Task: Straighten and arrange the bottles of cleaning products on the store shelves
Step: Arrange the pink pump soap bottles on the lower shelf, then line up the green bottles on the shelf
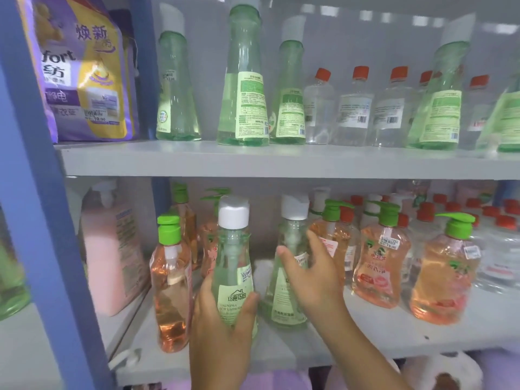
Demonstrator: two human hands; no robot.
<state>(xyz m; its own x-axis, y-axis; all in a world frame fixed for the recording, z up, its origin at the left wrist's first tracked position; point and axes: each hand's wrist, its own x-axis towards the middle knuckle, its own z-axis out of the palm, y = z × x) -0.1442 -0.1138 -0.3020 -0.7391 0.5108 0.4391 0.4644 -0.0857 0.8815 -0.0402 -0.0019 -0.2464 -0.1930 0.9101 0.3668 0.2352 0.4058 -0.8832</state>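
On the lower shelf (365, 333) my left hand (219, 319) grips a pale green cone-shaped bottle (233, 257) with a white cap, label facing me. My right hand (306, 274) reaches in beside it, fingers spread and curving around a second green white-capped bottle (287, 277) just to the right. Orange pump bottles with green tops (380, 257) stand to the right, and an orange bottle with a green cap (170, 280) stands to the left.
The upper shelf (253, 159) carries tall green bottles (242, 88), clear bottles with red caps (354, 108) and a purple refill bag (81, 71). A pink pump bottle (112, 257) stands at the far left, past a blue upright post (42, 220).
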